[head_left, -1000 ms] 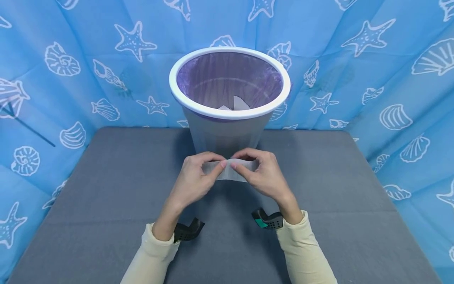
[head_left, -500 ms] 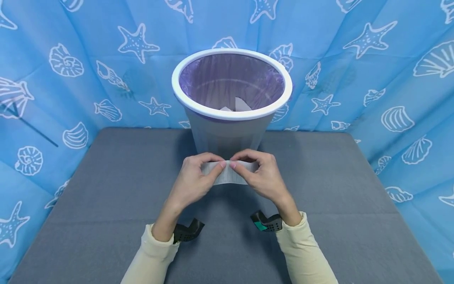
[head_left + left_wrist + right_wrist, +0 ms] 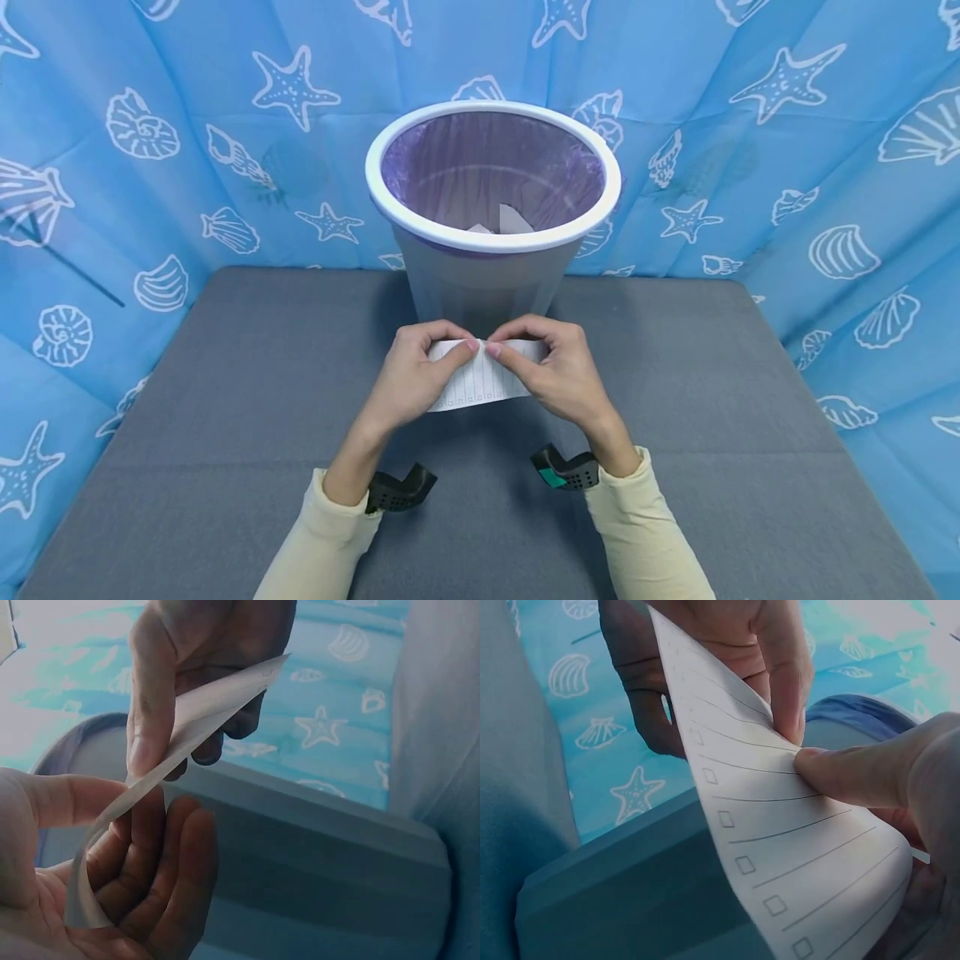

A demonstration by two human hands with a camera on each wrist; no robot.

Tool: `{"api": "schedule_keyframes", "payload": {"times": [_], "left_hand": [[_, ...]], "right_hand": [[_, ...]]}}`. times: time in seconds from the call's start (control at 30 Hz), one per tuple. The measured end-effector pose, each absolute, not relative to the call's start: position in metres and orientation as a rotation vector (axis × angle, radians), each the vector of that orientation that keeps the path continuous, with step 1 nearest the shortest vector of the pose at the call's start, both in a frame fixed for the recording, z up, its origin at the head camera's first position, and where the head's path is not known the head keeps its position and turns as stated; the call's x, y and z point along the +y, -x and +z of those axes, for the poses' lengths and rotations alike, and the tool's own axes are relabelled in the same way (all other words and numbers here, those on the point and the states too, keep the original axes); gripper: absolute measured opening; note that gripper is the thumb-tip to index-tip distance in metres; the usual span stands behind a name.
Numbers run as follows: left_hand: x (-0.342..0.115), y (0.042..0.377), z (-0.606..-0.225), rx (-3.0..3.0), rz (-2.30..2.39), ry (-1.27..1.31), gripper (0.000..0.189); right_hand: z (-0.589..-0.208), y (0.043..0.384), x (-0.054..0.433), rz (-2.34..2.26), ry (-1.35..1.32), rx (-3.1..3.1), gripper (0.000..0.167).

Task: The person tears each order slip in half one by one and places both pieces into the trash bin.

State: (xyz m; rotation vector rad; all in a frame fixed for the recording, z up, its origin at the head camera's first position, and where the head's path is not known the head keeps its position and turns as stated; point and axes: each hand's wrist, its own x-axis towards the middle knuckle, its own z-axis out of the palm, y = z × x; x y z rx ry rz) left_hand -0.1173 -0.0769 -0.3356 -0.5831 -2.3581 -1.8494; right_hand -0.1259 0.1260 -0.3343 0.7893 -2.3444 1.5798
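A white sheet of paper (image 3: 480, 379) printed with lines and small boxes is held between both hands, in front of the bin. My left hand (image 3: 414, 372) pinches its upper edge between thumb and fingers. Right beside it, my right hand (image 3: 558, 367) pinches the same edge, the two thumb tips almost touching. In the right wrist view the paper (image 3: 780, 825) curves, its row of boxes along one side. The left wrist view shows the paper (image 3: 217, 712) nearly edge-on, bent within the left hand. Some fingertips are hidden behind the sheet.
Behind the hands stands a grey bin (image 3: 480, 287) with a white rim and a purple liner. Pieces of white paper (image 3: 513, 219) lie inside it. A grey cloth-covered table (image 3: 262, 400) lies below, and a blue seashell curtain (image 3: 315, 167) hangs around.
The sheet's lower edge has swung toward me, so more of its printed face shows. Both hands keep their pinch and have hardly moved. The head view has shifted slightly.
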Motion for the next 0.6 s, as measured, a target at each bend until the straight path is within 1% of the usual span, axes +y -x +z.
{"api": "schedule_keyframes", "payload": {"times": [0.33, 0.6], "left_hand": [[-0.0751, 0.1217, -0.3395, -2.383, -1.913, 0.467, 0.015], [-0.0786, 0.1233, -0.3400, -2.395, -1.861, 0.460, 0.018]], "right_hand": [[-0.3368, 0.1290, 0.1258, 1.580, -0.797, -2.336, 0.003], [-0.3360, 0.1292, 0.1268, 1.624, -0.797, -2.294, 0.004]]}}
